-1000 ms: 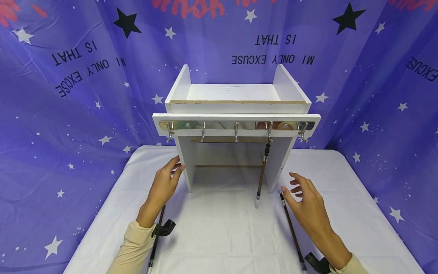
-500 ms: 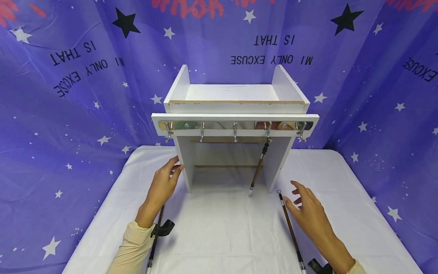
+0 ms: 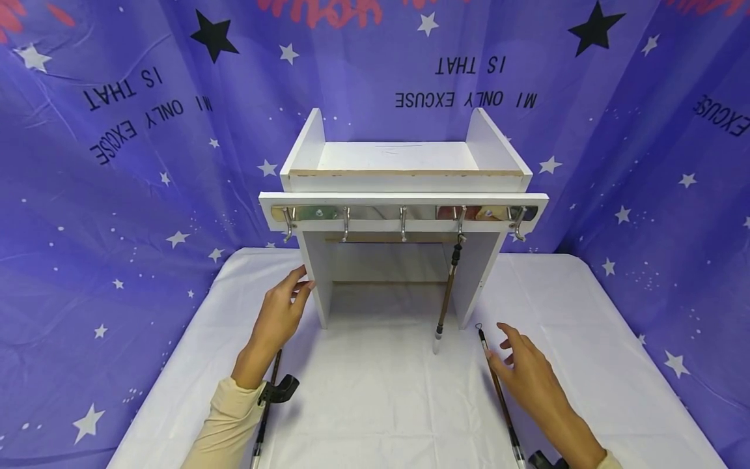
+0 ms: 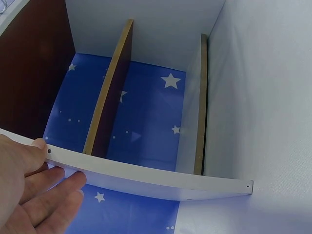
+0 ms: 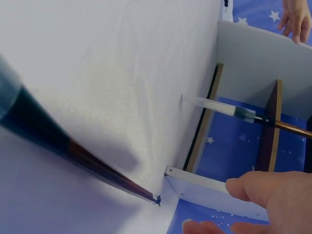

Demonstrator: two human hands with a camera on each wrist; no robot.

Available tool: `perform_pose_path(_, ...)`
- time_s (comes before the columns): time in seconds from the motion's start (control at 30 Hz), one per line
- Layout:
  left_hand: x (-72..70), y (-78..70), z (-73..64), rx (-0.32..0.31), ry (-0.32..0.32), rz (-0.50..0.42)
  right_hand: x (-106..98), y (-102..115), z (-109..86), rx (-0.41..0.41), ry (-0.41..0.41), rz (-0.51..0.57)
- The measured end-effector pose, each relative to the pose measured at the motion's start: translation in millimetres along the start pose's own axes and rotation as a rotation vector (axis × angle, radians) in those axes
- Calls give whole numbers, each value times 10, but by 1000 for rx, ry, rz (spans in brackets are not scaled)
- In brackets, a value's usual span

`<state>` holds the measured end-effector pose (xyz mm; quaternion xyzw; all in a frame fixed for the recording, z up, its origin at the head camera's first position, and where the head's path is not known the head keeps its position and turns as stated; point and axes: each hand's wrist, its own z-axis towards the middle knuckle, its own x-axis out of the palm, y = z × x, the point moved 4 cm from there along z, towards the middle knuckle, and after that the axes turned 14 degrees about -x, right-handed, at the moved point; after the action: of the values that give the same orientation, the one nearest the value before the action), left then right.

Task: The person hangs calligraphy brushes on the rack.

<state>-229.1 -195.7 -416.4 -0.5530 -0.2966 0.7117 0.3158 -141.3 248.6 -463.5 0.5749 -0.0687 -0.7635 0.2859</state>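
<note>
A white shelf rack [image 3: 404,185] stands on the table with a metal hook rail [image 3: 375,213] across its front. My left hand [image 3: 275,319] grips the front edge of its left side panel [image 3: 321,286], thumb on the edge and fingers outside. From one hook hangs a calligraphy brush [image 3: 448,286] by its loop, its pale tip pointing down. A second calligraphy brush [image 3: 499,389] lies to the rack's right. Over the table beside it, my right hand [image 3: 530,381] has its fingers loosely bent and holds nothing; in the right wrist view hand and lying brush are apart.
Another dark rod-like brush [image 3: 262,430] lies under my left wrist, partly hidden. A white cloth covers the table [image 3: 375,404]. Purple star-print curtain [image 3: 146,215] surrounds the back and sides. Black wrist mounts [image 3: 284,389] sit on my wrists.
My right hand has drawn back toward me, away from the rack. The hanging brush swung inward and then back out. My left hand stays on the side panel.
</note>
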Motion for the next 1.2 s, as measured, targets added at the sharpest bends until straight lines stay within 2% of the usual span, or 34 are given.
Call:
perform_pose_path(0.37,-3,-4,-5,6,-3,0,92,-31,-86,28,91,19)
perform_pose_path(0.6,-4,-7,-7,-7,4,-1,152,-52,-108,87,168,29)
perform_pose_path(0.83,-1,-10,-7,-11,5,0,176,-82,-121,121,204,46)
perform_pose_path(1.2,-2,-5,3,-21,6,3,227,-111,-151,124,236,63)
